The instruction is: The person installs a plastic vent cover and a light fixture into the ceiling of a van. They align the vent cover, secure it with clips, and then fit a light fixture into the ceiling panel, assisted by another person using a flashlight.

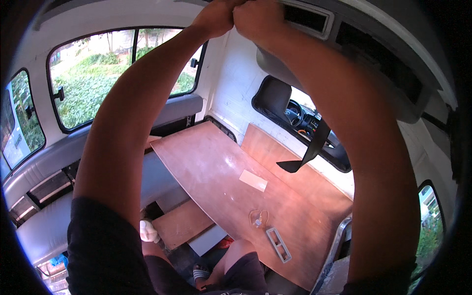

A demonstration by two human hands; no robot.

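Observation:
Both arms reach up to the ceiling of a van interior. My left hand (215, 18) and my right hand (259, 20) meet at the top edge of the picture, fingers curled in and close together. Whatever they grip there is hidden by the hands and cut off by the picture's edge. Just right of my right hand is a grey rectangular frame (322, 23) around a dark ceiling opening. Below lies a large brown wooden board (206, 157). On it rest a grey two-window frame (279, 245), a thin looped wire (259, 219) and a pale rectangular piece (253, 180).
A grey padded bench (42, 231) runs along the left under the side window (93, 78). A second board (265, 147) leans on the white partition, where a black strap (314, 147) hangs by an opening. A smaller plank (182, 223) lies near my legs. A metal rail (332, 250) stands right.

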